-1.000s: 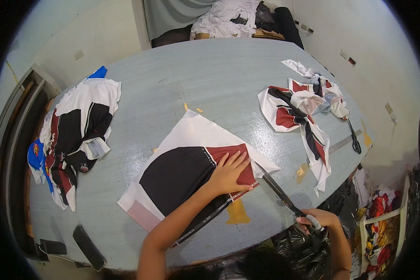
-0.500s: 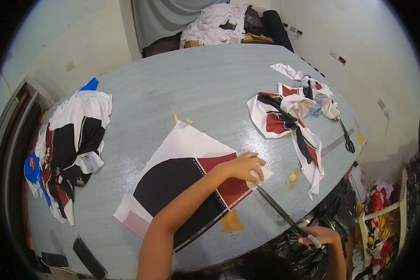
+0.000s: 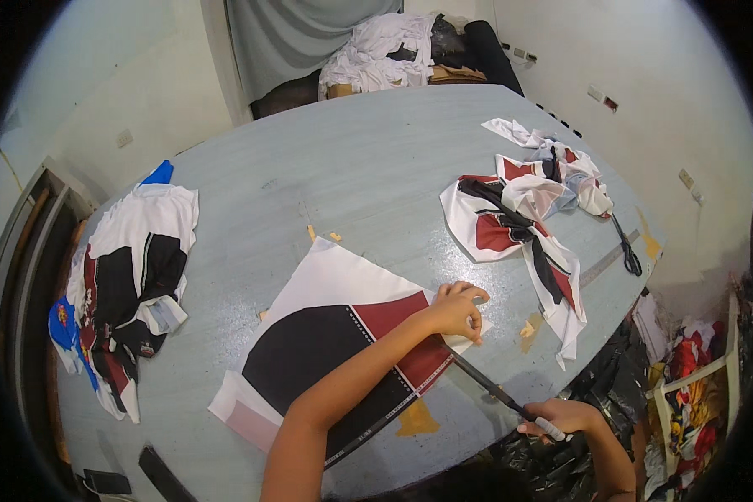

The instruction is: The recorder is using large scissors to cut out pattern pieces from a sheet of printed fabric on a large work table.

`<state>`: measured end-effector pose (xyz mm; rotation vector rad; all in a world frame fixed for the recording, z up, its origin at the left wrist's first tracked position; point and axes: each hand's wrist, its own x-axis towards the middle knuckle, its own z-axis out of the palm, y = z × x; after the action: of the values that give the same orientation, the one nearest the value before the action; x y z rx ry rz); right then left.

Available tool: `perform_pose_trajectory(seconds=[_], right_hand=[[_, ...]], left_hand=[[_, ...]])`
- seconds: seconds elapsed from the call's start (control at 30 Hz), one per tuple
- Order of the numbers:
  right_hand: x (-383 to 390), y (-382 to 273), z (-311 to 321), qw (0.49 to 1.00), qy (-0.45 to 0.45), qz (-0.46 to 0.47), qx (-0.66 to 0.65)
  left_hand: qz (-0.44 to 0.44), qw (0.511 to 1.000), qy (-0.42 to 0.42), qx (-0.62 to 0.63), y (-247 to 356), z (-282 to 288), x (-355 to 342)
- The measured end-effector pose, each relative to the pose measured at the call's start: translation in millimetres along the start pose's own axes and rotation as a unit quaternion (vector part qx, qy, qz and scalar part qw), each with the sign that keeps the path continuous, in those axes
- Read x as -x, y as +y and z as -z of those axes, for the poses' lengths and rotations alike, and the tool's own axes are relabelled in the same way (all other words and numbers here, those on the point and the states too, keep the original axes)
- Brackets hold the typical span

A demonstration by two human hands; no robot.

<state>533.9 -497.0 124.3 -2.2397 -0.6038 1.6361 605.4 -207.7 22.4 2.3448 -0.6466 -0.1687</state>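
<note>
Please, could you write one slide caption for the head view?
Left hand at a white corner of fabric, right hand holding scissors at its edge, on a grey table.

A head-worn fisheye looks down and forward across the table (image 3: 251, 201); it sits close above the near edge

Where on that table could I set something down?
The widest bare patch of table lies beyond the black, red and white cloth, between the left garments and the right garments. A narrower one separates the left garments from the cloth. Crowded: the cloth's right corner, with the left hand on it and, beside it, long scissors in the right hand.
</note>
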Motion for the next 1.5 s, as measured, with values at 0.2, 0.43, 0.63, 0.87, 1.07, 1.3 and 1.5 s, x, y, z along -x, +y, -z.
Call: perform_pose_trajectory(seconds=[0.2, 0.43, 0.63, 0.87, 1.07, 1.3, 1.5], right_hand=[[-18.1, 27.4, -11.7, 0.978, -0.083, 0.089, -0.171], [-7.7, 13.6, -14.2, 0.99, 0.001, 0.032, -0.139], [-11.1, 4.0, -13.1, 0.995, 0.025, 0.052, -0.087], [-5.9, -5.6, -22.0, 0.996, 0.015, 0.05, -0.068], [-7.0, -7.5, -36.6, 0.995, 0.002, 0.053, -0.083], [-9.9, -15.7, -57.0, 0.994, 0.036, 0.025, -0.095], [-9.9, -6.3, -75.8, 0.99, 0.07, 0.028, -0.117]], left_hand=[[0.057, 0.993, 0.084, 0.065, 3.2, 15.6, 5.2], [0.008, 0.938, 0.334, -0.089, 67.3, -15.4, 110.2], [-0.014, 0.912, 0.293, -0.288, 68.1, -47.6, 118.9], [-0.031, 0.915, 0.338, -0.22, 69.6, -56.5, 123.2], [-0.017, 0.94, 0.298, -0.163, 75.9, -53.2, 128.2], [-0.036, 0.949, 0.283, -0.134, 72.0, -47.4, 133.1], [0.092, 0.936, 0.245, -0.237, 41.4, 13.1, 152.7]])
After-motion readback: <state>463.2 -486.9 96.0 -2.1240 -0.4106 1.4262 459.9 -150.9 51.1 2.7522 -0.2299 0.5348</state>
